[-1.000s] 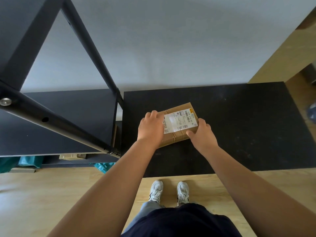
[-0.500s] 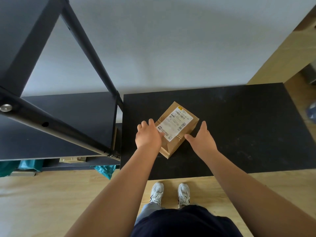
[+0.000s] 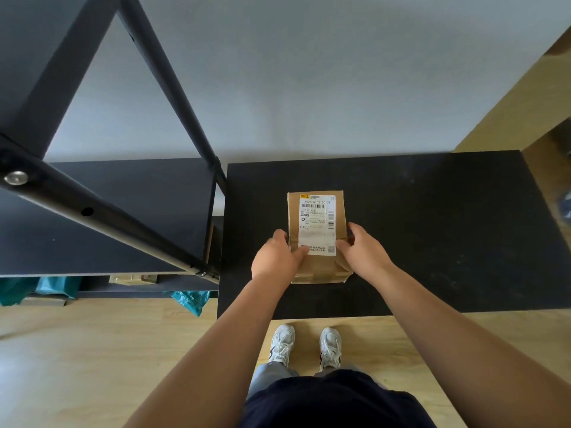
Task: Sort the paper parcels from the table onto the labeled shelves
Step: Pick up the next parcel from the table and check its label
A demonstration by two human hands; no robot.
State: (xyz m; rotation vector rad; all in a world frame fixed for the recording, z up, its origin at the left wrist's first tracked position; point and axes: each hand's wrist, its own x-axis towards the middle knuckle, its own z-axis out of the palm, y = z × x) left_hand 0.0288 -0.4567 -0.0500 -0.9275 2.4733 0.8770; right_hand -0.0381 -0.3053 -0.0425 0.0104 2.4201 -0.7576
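The step in hand looks like reading and picking up: one brown paper parcel (image 3: 316, 236) sits at the centre of the frame on the black bench (image 3: 432, 227), its long side running away from the person and its white shipping label (image 3: 317, 224) facing up and squared to the viewer. No other parcel shows on the bench.

The left hand (image 3: 276, 257) presses against the parcel's left edge near its lower end, with the thumb laid over the label's lower left corner. The right hand (image 3: 361, 251) mirrors it on the right edge, fingers curled round the side and the thumb touching the label's lower right corner. Both hands are partly closed and clamped on the parcel from opposite sides; whether it is lifted off the bench or resting there, I cannot tell.

The next move, as I judge it, calls for matching the label's code to a shelf, then carrying the parcel left to the black shelf unit (image 3: 108, 217) filling the left of the frame. Its own labels are not visible from here. The shelf's slanting frame bar (image 3: 92, 211) lies in the path, so the parcel would need to pass below or round it.
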